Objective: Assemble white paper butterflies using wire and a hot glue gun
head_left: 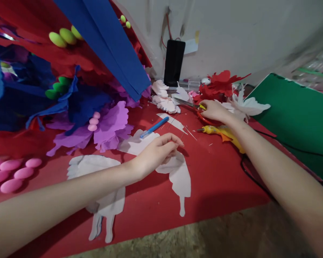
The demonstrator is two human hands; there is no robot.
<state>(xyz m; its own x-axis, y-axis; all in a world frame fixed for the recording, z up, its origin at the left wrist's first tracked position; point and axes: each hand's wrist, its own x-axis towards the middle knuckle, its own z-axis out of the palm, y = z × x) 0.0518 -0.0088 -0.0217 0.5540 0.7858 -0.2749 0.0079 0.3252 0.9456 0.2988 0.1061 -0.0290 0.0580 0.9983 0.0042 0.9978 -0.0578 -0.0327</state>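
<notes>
My left hand (158,152) rests with its fingers curled together on a white petal cut-out (179,175) lying on the red foam sheet (218,186); what the fingertips pinch, if anything, is too small to name. My right hand (214,110) reaches to the far side and grips the red-and-yellow handles of the scissors (190,104), whose blades point left. A yellow glue gun (220,132) lies just in front of that hand. A blue pen (154,127) lies between both hands.
More white petal shapes (93,166) lie on the red sheet. Purple, blue and red foam flowers (107,125) crowd the left. Pink ovals (13,172) sit at the left edge. A green sheet (296,114) lies right. A black phone (173,62) leans on the wall.
</notes>
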